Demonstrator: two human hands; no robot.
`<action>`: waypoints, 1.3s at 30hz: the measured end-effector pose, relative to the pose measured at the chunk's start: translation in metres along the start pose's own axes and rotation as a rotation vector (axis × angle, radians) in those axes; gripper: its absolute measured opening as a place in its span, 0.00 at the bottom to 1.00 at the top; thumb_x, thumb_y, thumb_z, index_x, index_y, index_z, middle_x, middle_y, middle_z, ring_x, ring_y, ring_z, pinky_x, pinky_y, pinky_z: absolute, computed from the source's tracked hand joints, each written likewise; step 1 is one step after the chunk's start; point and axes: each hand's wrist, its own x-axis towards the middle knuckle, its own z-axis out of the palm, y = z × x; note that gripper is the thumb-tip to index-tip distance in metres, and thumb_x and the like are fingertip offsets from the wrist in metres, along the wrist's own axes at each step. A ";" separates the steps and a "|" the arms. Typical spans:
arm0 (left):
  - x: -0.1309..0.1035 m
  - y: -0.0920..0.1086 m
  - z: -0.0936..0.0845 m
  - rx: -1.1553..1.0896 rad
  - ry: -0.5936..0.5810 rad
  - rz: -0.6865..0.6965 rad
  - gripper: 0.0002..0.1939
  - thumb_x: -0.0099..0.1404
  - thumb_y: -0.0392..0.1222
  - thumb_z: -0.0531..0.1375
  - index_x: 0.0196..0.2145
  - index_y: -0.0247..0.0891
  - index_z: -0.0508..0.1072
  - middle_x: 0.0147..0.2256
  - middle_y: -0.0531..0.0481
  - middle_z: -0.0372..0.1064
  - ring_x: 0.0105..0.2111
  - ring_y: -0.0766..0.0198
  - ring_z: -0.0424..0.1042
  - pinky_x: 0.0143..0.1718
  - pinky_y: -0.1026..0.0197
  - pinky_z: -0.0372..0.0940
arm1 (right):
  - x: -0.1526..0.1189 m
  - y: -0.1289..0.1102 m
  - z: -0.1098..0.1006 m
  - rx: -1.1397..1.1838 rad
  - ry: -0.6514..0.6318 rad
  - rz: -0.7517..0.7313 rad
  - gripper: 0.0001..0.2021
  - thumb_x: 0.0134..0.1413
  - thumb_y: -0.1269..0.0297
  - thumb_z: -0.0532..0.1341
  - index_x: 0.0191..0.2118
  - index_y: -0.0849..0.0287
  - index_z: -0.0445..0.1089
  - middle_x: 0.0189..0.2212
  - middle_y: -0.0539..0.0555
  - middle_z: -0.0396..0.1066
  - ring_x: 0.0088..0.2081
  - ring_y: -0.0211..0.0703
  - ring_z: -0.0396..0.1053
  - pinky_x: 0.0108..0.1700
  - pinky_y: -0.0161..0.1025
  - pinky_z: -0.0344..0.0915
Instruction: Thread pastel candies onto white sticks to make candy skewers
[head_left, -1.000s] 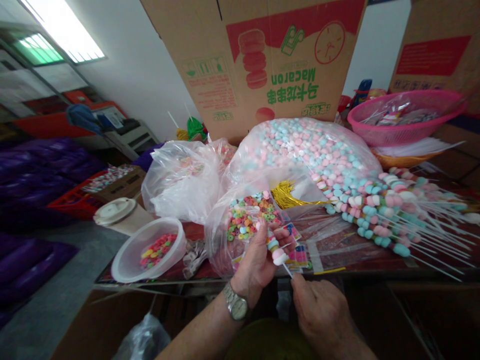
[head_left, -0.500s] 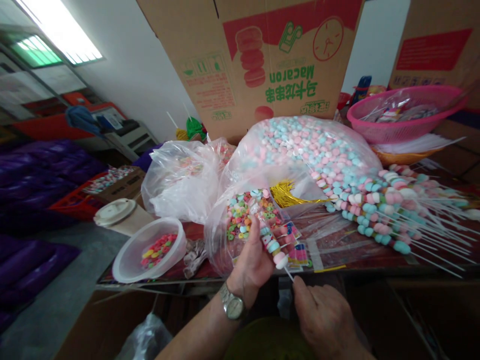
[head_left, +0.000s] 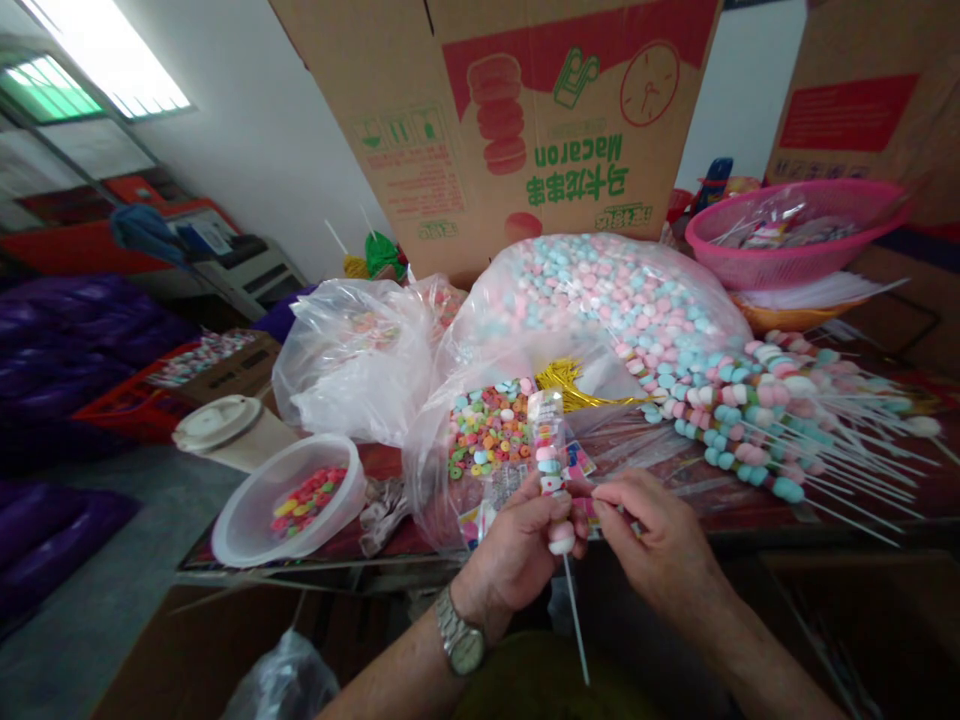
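My left hand [head_left: 529, 540], with a wristwatch, is closed around a candy skewer [head_left: 551, 470] partly covered by a clear wrapper. The skewer's white stick points down toward me. Just right of it, my right hand [head_left: 652, 530] pinches with thumb and forefinger close to the wrapper's edge; what lies between the fingertips is too small to make out. Behind the skewer lie ring-shaped candies [head_left: 491, 425] in an open plastic bag. Gold twist ties [head_left: 566, 385] rest just beyond.
A big bag of pastel candies [head_left: 600, 290] fills the middle. Finished-looking skewers [head_left: 765, 420] are piled right, below a pink basket [head_left: 795, 240]. A plastic bowl [head_left: 289, 500] and lidded cup [head_left: 232, 430] stand left. A large carton [head_left: 510, 130] stands behind.
The skewer has turned more upright, and my left fingers have closed around it. My right hand has left the stick's lower end and moved up beside the wrapper. The view has shifted slightly.
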 end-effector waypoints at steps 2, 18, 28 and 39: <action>-0.002 -0.003 0.002 0.005 0.001 0.000 0.07 0.51 0.32 0.60 0.31 0.34 0.68 0.18 0.55 0.62 0.17 0.70 0.62 0.22 0.66 0.61 | 0.005 0.007 0.010 -0.040 -0.066 -0.020 0.09 0.54 0.72 0.54 0.26 0.58 0.68 0.25 0.51 0.68 0.31 0.40 0.65 0.34 0.35 0.61; 0.003 -0.020 -0.010 0.085 0.048 -0.010 0.06 0.52 0.34 0.59 0.30 0.37 0.66 0.14 0.59 0.56 0.15 0.71 0.55 0.19 0.68 0.53 | 0.002 0.015 0.030 -0.139 -0.143 0.142 0.08 0.45 0.74 0.53 0.21 0.59 0.66 0.23 0.50 0.65 0.27 0.39 0.63 0.29 0.34 0.57; 0.003 -0.021 0.000 0.032 0.181 0.035 0.19 0.50 0.34 0.58 0.42 0.37 0.66 0.15 0.62 0.57 0.13 0.73 0.53 0.17 0.69 0.50 | -0.006 0.016 0.032 0.012 -0.086 0.109 0.07 0.49 0.74 0.52 0.24 0.58 0.61 0.24 0.49 0.62 0.27 0.38 0.62 0.28 0.33 0.58; 0.000 -0.014 0.006 -0.086 0.214 0.035 0.23 0.47 0.34 0.60 0.43 0.38 0.67 0.18 0.58 0.64 0.14 0.72 0.59 0.17 0.69 0.53 | -0.015 0.021 0.027 -0.002 -0.061 -0.185 0.06 0.55 0.75 0.52 0.30 0.59 0.61 0.28 0.52 0.63 0.30 0.39 0.63 0.32 0.36 0.60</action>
